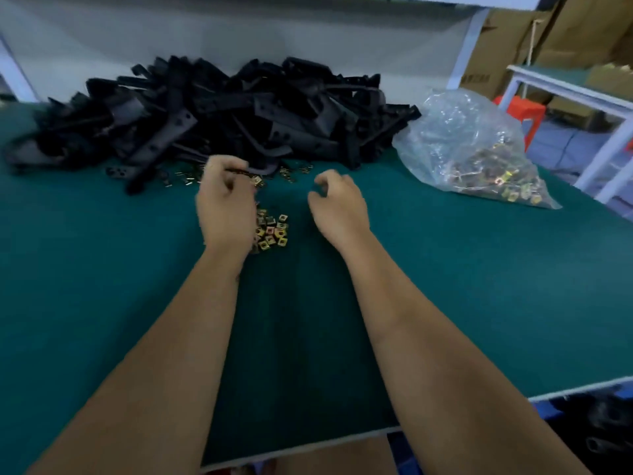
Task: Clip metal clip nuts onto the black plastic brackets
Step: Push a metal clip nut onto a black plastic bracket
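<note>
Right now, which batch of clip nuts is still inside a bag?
The batch at the right end of the table, inside the clear plastic bag. The small heap between the hands and the scattered nuts by the bracket pile lie loose.

The desk (pixel 102 286) wore a matt green mat. The brackets (pixel 212 108) were dull black plastic, the clip nuts (pixel 272 231) shiny yellowish metal, the bag (pixel 469 142) clear glossy crinkled plastic, the boxes (pixel 565 32) plain brown cardboard.
</note>
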`<state>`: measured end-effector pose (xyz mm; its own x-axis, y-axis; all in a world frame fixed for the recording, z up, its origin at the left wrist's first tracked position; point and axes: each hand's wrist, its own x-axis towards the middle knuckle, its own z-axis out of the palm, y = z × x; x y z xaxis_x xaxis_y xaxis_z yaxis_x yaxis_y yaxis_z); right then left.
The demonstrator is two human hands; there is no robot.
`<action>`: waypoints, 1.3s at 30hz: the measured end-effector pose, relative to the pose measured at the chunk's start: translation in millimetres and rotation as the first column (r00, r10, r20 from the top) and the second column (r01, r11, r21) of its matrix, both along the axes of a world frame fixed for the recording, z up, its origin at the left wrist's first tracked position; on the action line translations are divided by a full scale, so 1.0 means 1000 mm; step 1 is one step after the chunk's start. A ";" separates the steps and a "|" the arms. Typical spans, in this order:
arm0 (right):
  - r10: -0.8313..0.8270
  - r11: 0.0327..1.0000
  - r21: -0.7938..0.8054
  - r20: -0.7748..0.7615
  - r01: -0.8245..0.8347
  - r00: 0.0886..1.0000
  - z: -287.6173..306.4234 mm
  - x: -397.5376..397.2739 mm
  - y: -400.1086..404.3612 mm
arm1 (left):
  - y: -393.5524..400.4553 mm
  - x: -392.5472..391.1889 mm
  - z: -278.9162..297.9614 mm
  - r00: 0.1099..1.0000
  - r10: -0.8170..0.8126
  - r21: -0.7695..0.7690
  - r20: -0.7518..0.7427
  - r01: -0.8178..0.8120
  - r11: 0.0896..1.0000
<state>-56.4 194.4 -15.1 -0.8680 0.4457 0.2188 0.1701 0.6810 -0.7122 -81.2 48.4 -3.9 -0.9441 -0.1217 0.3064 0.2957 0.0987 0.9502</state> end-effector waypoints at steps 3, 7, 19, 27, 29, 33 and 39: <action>0.000 0.997 0.074 0.043 -0.003 0.999 -0.002 -0.014 0.008 | -0.007 -0.023 -0.001 0.984 0.149 0.213 0.100 -0.167 0.963; 0.022 0.998 0.063 0.002 -0.022 1.000 -0.002 -0.037 0.004 | 0.003 -0.037 -0.004 0.977 0.088 0.177 0.194 -0.123 0.976; -0.178 0.872 -0.490 -0.320 -0.002 0.930 0.001 -0.085 -0.022 | 0.009 -0.047 -0.005 0.962 -0.064 0.287 0.265 -0.015 0.958; -0.304 0.686 -0.727 -0.333 -0.038 0.892 0.000 -0.060 -0.020 | 0.006 -0.048 -0.006 0.957 -0.070 0.256 0.282 -0.004 0.967; -0.318 0.619 -0.783 -0.318 -0.059 0.893 0.001 -0.051 -0.019 | 0.007 -0.046 -0.006 0.963 -0.086 0.204 0.257 0.033 0.978; -0.315 0.441 -0.886 -0.305 -0.145 0.899 0.000 -0.034 -0.022 | 0.009 -0.041 -0.005 0.966 -0.159 0.128 0.205 0.135 0.983; -0.168 0.260 -0.891 -0.422 -0.373 0.891 0.007 -0.025 -0.037 | 0.005 -0.034 -0.002 0.957 -0.261 0.302 0.125 0.214 0.929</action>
